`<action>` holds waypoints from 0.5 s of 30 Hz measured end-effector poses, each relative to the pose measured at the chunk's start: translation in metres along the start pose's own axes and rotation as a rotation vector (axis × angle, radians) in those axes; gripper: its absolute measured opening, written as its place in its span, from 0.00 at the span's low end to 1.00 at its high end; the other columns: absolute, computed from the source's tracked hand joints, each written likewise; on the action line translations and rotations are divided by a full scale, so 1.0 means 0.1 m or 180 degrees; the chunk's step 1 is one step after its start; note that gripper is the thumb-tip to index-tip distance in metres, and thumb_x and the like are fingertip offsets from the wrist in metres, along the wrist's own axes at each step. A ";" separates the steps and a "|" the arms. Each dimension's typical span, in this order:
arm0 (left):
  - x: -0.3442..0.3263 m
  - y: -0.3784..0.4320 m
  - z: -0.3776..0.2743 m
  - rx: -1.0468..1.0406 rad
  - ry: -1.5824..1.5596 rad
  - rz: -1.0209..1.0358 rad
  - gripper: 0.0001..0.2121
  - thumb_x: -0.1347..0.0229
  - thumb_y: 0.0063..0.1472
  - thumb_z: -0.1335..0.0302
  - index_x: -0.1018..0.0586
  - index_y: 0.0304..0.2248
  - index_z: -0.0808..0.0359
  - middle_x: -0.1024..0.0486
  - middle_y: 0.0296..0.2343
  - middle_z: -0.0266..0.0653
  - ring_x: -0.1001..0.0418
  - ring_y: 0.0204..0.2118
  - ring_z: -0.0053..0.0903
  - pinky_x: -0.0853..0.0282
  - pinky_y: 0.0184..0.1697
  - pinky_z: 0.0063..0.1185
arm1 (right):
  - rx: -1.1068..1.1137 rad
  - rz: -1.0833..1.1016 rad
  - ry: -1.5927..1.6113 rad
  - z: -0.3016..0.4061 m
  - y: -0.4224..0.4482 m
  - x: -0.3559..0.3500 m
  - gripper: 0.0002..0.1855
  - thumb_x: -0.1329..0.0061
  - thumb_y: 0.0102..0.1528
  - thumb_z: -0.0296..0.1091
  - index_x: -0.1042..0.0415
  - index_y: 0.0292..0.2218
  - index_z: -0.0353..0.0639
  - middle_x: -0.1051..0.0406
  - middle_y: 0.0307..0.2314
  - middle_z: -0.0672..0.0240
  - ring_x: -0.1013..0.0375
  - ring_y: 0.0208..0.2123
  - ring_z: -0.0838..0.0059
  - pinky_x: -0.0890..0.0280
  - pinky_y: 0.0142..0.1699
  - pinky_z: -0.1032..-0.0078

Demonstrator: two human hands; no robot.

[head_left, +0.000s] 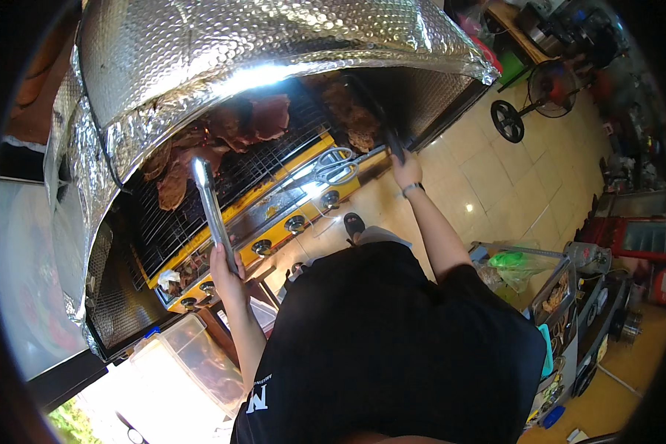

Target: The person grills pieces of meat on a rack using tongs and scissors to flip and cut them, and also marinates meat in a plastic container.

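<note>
My left hand [226, 272] is closed around metal tongs [213, 211], their far end over the meat slices [172, 186] on the wire grate [200, 216]. My right hand [408, 173] grips the near end of a long dark tool [388, 125] at the grill's right end. Its far end runs into shadow beside browned meat [361, 125], and its kind is unclear. More meat [250, 122] lies further back, where small glowing spots show. Scissors with grey handles [336, 166] rest on the front ledge of the yellow grill [244, 236].
A foil-covered hood [255, 33] overhangs the grill. Several black knobs [294, 224] line its front. White crumpled tissue [168, 279] sits at the left end. A clear plastic bin [194, 355] is at lower left. Rightward are a pedestal fan [549, 91] and a food cart [555, 311].
</note>
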State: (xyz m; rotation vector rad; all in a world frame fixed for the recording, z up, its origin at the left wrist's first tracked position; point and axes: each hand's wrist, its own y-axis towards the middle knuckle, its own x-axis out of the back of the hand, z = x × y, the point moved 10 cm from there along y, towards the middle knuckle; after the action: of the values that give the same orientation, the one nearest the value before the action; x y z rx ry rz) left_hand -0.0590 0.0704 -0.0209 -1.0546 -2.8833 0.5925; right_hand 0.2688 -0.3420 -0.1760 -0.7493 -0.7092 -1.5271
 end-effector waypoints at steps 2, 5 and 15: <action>-0.16 -0.01 0.00 -0.0001 -0.0027 -0.0009 0.18 0.60 0.64 0.62 0.29 0.41 0.68 0.39 0.14 0.28 0.47 0.12 0.10 0.56 0.12 0.10 | -0.0022 0.0079 -0.0240 0.18 0.30 -0.04 0.24 0.53 0.51 0.45 0.33 0.47 0.43 0.28 0.32 0.52 0.29 0.37 0.50 0.34 0.42 0.62; -0.39 -0.10 -0.04 -0.0046 -0.0044 0.0022 0.18 0.60 0.65 0.62 0.29 0.40 0.69 0.39 0.14 0.28 0.48 0.11 0.10 0.56 0.12 0.10 | -0.0002 0.0279 -0.0810 0.19 0.66 -0.26 0.26 0.55 0.51 0.42 0.38 0.50 0.45 0.31 0.39 0.51 0.30 0.40 0.53 0.34 0.44 0.63; -0.37 -0.24 0.23 -0.0025 -0.0188 -0.0333 0.14 0.58 0.64 0.60 0.31 0.31 0.62 0.40 0.13 0.28 0.47 0.11 0.12 0.55 0.13 0.12 | 0.0084 0.0998 -0.1468 -0.05 0.95 -0.65 0.37 0.52 0.45 0.35 0.49 0.56 0.46 0.36 0.44 0.49 0.32 0.44 0.54 0.35 0.47 0.65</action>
State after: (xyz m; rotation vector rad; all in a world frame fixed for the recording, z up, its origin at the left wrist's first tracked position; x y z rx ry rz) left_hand -0.0487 0.0225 -0.0297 -0.8951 -2.9712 0.6172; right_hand 0.3669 -0.3143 -0.2293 -1.1532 -0.8991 -1.0660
